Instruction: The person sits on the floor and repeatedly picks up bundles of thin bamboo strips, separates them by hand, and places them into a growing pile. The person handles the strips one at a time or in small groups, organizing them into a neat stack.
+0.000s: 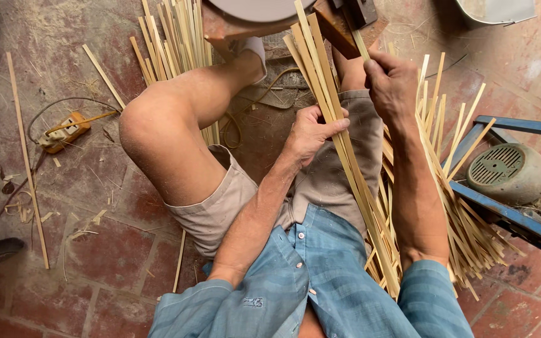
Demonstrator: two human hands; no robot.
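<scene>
Sitting on red brick floor w/ strips scattered, left hand & right hand both gripping bamboo strips closed; no containers' contents showing.

We see a bundle of bamboo strips, pale yellow, long, thin and flat. The strips lie close together and run in a slant over our right thigh, from the top middle of the view down toward our right side. Our left hand closes around the bundle near its middle. Our right hand pinches one strip higher up, just beside the bundle.
</scene>
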